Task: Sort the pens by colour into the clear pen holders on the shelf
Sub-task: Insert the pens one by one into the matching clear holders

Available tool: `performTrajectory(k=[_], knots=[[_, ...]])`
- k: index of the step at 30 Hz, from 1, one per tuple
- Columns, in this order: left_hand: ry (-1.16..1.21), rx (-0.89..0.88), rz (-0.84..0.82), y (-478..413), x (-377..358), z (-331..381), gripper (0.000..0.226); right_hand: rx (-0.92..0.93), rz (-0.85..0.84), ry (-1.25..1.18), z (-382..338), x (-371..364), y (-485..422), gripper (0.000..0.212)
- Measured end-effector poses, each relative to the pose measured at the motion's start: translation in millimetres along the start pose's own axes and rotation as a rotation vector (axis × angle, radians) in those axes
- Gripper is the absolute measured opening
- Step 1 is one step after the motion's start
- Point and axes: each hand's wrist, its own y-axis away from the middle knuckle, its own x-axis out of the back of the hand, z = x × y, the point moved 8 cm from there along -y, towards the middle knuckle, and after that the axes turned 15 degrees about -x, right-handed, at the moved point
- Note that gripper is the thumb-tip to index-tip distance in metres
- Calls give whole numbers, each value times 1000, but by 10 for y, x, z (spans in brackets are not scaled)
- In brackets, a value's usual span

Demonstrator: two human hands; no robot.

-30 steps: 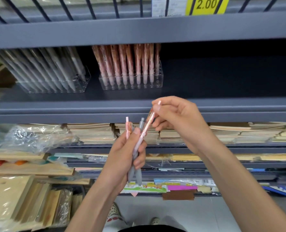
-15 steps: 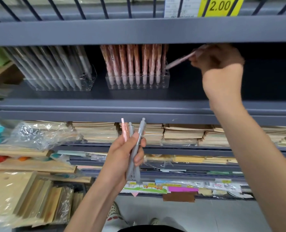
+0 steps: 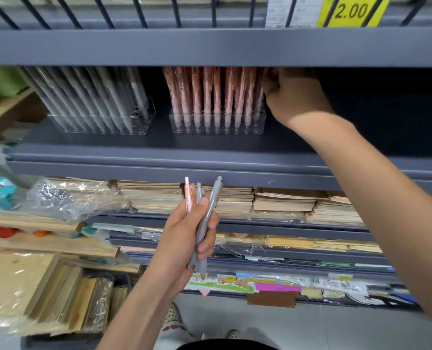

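Only the one head view here. The right hand is up at the top middle of the frame, reaching onto the shelf and sitting right against the right end of the pink pen holder. Its fingertips are tucked behind the pink pens and under the shelf above, so I honestly can't tell if it's pinching a pen or has let go already. No pen visible in it from this angle.

Lower middle of the frame, the left hand is curled tight round a little bunch of pens: one pink pen poking up on the left side and two grey pens next to it, thumb pressed over them.

Upper left there's the grey pen holder, full of grey pens leaning over, well apart from the pink one.

My guess is we're mid-drop of a pink pen into a slot on the right edge of the pink holder. Next move, I'd say: right hand comes back down, picks one pen out of the left-hand bunch, and goes to whichever holder matches. Greys need the far-left holder, so that's a longer reach across.
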Motion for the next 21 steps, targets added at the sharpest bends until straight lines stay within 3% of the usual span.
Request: performTrajectory(k=[7,9,12,14,18,21], knots=[[153,-2,-109,7,-65,64,42,-77,-5,-114,111,8,-48,34],[135,13,-109,6,-42,38,53,-121,71,-232,206,79,-3,26],[107,29,-101,1,-40,-13,50,-110,182,-573,278,212,271,7],[94,26,-122,0,-77,-20,45,-76,31,-737,239,111,475,15],[78,10,-164,-6,-160,-25,34,22,-426,-543,40,-274,871,7],[30,-3,-156,-22,-175,-37,32,39,-674,-518,-29,-464,1111,8]])
